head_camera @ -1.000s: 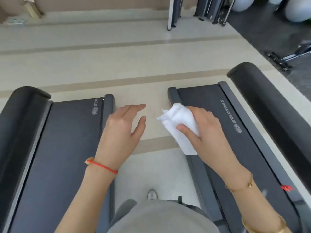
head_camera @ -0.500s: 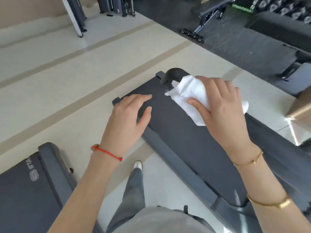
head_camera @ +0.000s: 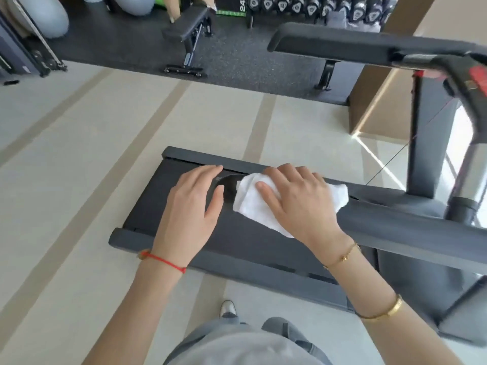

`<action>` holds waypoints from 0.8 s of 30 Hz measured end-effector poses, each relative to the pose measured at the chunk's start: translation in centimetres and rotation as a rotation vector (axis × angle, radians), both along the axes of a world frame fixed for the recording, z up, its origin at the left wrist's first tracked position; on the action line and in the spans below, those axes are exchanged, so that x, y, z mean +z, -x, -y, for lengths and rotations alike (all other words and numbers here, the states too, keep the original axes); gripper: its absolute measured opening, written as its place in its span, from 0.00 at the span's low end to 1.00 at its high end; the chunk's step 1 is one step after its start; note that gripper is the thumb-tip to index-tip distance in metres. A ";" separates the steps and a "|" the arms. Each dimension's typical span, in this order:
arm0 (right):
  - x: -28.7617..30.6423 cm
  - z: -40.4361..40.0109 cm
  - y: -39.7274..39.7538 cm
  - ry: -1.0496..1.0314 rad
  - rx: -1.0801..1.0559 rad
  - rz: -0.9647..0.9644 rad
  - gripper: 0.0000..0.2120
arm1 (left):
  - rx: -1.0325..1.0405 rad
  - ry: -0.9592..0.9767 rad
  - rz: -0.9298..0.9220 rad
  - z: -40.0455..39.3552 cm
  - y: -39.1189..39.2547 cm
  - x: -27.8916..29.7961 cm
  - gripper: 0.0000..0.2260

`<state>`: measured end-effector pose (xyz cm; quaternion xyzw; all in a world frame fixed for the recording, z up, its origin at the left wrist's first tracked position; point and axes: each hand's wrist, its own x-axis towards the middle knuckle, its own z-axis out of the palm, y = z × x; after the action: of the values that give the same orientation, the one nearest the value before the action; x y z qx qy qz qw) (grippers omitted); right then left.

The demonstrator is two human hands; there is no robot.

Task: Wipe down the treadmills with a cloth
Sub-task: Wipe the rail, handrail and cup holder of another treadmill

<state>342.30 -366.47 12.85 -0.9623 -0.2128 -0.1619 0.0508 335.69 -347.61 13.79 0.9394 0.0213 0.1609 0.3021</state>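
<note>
We see the white cloth (head_camera: 266,204) bunched up over the dark treadmill (head_camera: 245,241), toward the far side rail of its deck, one end trailing out to the right. The right hand (head_camera: 297,201) lies on top of the cloth, its fingers (head_camera: 266,189) spread a little and pressing it flat rather than curling round it; the thumb rests along the cloth's upper surface. Just to the left, the left hand (head_camera: 192,206) sits palm down over the treadmill belt, fingers together and nearly straight, holding nothing; we cannot tell whether it actually touches the belt. A red string bracelet (head_camera: 163,260) circles the left wrist, and a thin gold chain (head_camera: 342,256) and a gold bangle (head_camera: 382,310) sit on the right forearm.

The treadmill's handrail (head_camera: 329,44) crosses the upper right, with its upright post (head_camera: 421,138) below it. Beyond the pale striped floor (head_camera: 79,167) we see a dark mat carrying a weight bench (head_camera: 188,30), a row of dumbbells (head_camera: 316,6) and grey exercise balls (head_camera: 44,14). Below, one shoe (head_camera: 228,308) shows on the floor.
</note>
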 end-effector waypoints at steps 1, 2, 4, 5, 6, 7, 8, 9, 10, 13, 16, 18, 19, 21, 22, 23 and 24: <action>0.2 -1.4 -0.4 -0.005 0.012 -0.047 0.27 | -0.027 0.007 -0.013 -0.4 -0.4 -0.2 0.15; 0.3 -2.4 -0.8 -0.021 0.027 -0.069 0.28 | -0.054 0.014 -0.026 -0.6 -0.7 -0.5 0.14; 0.0 -2.7 -0.9 -0.101 0.073 -0.048 0.27 | -0.105 0.029 -0.051 -1.0 -1.1 -0.9 0.13; -0.1 -2.1 -0.8 -0.142 0.087 -0.023 0.26 | -0.127 0.038 -0.060 -1.1 -1.4 -1.0 0.13; -0.2 -1.0 -0.8 -0.163 0.078 0.002 0.25 | -0.142 0.047 -0.063 -1.2 -1.6 -1.2 0.13; -0.2 0.3 -0.6 -0.166 0.032 0.024 0.24 | -0.154 0.050 -0.063 -1.3 -1.8 -1.2 0.14; -0.1 1.5 -0.5 -0.155 -0.039 0.035 0.23 | -0.164 0.052 -0.062 -1.5 -1.9 -1.3 0.14; 0.2 2.3 -0.4 -0.140 -0.112 0.037 0.22 | -0.172 0.057 -0.060 -1.6 -2.0 -1.3 0.15; 0.4 2.8 -0.3 -0.126 -0.168 0.038 0.20 | -0.182 0.062 -0.056 -1.7 -2.2 -1.4 0.15; 0.3 1.7 -0.3 -0.063 -0.208 0.038 0.14 | -0.196 0.065 -0.038 -1.7 -2.5 -1.7 0.13; 0.0 -1.0 -0.5 -0.088 -0.127 0.017 0.10 | -0.191 0.080 -0.015 -1.7 -2.7 -2.0 0.12; 0.0 -1.4 -0.3 -0.128 -0.065 -0.001 0.10 | -0.192 0.085 -0.003 -1.8 -2.7 -2.1 0.12; 0.1 -1.0 -0.3 -0.148 -0.037 -0.008 0.11 | -0.196 0.083 0.002 -1.9 -2.8 -2.2 0.12; 0.6 0.8 -0.4 -0.162 -0.065 -0.057 0.11 | -0.209 0.078 0.010 -2.1 -2.8 -2.2 0.12; 0.8 1.7 -0.6 -0.148 -0.130 -0.102 0.11 | -0.216 0.080 0.013 -2.2 -2.9 -2.1 0.12; 0.9 2.5 -0.8 -0.144 -0.200 -0.139 0.11 | -0.222 0.084 0.016 -2.3 -2.9 -2.1 0.12; 0.9 2.9 -1.0 -0.153 -0.237 -0.164 0.12 | -0.226 0.089 0.020 -2.5 -2.9 -2.1 0.12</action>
<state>343.28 -369.34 13.71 -0.9840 -0.0800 -0.1031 0.1217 338.60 -345.15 11.66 0.9197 -0.0808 0.1339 0.3600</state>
